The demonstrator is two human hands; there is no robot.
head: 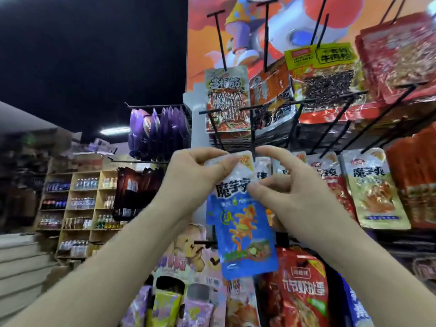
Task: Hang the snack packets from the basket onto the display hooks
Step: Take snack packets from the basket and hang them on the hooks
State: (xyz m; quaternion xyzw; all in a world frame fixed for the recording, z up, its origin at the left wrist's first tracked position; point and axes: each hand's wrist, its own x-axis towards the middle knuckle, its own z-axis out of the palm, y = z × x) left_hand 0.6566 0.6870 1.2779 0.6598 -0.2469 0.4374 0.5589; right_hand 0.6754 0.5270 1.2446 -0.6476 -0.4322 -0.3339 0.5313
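Observation:
I hold a blue and white snack packet (pixel 243 230) up in front of the display rack. My left hand (pixel 195 178) pinches its top left corner, and my right hand (pixel 292 182) grips its right edge just below the top. The packet's top sits right under a black display hook (pixel 253 131) that sticks out toward me. Yellow packets of the same brand (pixel 372 187) hang on hooks to the right. The basket is out of view.
Rows of black hooks carry red and orange snack packets (pixel 328 81) above and red ones (pixel 304 289) below. Purple bags (pixel 160 131) hang to the left. Wooden shelves of bottles (pixel 80 204) stand further back on the left.

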